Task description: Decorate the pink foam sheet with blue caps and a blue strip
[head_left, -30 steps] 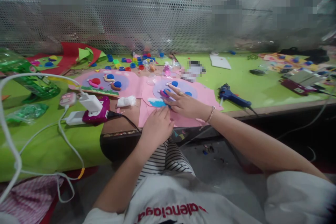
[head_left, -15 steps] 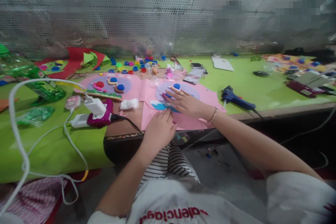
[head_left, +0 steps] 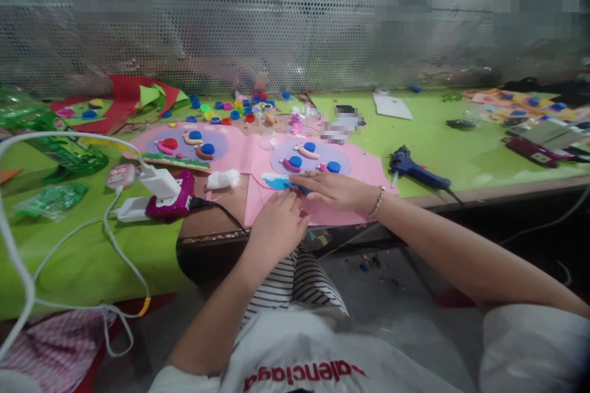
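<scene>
My right hand (head_left: 338,191) lies flat with its fingers stretched out over the lower part of a pink craft sheet (head_left: 364,163). Its fingertips touch the blue clay patch (head_left: 276,182) and cover that patch's right end. Beside it my left hand (head_left: 281,215) rests on the sheet's near edge, fingers extended and just below the blue patch. Above the hands is a lilac oval (head_left: 281,146) bearing three clay snails with blue caps for shells, one of them a purple snail (head_left: 292,164). No object shows in either hand.
A second pink sheet (head_left: 237,147) with cap snails adjoins on the left. Close by are white stuffing (head_left: 224,179), a purple power adapter (head_left: 177,196) with cables, and a green bottle (head_left: 69,147). Right lies a blue glue gun (head_left: 417,172). Bottle caps (head_left: 235,115) scatter behind.
My right hand has slid down toward me, off the lilac oval and onto the blue patch, uncovering the snails. My left hand stays nearly in place.
</scene>
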The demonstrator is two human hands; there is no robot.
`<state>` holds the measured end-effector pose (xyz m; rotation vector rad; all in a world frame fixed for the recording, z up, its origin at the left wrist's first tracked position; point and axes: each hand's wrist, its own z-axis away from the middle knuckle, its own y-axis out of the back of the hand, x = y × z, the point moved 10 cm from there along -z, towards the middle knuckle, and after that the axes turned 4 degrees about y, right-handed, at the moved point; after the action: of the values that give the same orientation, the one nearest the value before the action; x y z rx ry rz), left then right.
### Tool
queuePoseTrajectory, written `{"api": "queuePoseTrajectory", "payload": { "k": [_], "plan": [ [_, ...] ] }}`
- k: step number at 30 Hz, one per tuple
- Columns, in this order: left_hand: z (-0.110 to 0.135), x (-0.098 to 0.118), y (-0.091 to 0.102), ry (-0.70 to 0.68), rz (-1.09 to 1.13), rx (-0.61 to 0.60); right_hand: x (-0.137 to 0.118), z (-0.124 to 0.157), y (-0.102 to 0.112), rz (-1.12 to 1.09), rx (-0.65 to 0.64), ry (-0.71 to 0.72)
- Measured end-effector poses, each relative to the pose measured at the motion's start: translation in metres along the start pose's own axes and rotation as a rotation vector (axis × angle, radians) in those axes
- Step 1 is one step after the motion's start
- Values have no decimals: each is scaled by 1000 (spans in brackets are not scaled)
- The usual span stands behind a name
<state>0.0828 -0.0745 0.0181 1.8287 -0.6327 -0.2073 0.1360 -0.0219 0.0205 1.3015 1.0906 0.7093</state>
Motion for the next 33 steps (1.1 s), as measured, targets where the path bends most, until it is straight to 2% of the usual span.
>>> {"api": "queuePoseTrajectory", "payload": {
  "k": [10,17,22,24,28,33],
  "plan": [
    [0,0,-3,9,19,-42,5,-15,-5,-29,-75,-21],
    [-2,0,-3,19,-11,-62,1,-30,-5,-25,-47,18],
    [-2,-2,-6,18,-11,-65,9,-20,20,-119,11,21],
    [-1,-2,-7,12,-5,-62,12,-12,24,-111,4,13],
    [1,-4,-6,26,22,-53,15,1,10,-59,-68,4],
    [2,-4,-5,22,22,-45,15,3,0,48,-58,35]
  ]
}}
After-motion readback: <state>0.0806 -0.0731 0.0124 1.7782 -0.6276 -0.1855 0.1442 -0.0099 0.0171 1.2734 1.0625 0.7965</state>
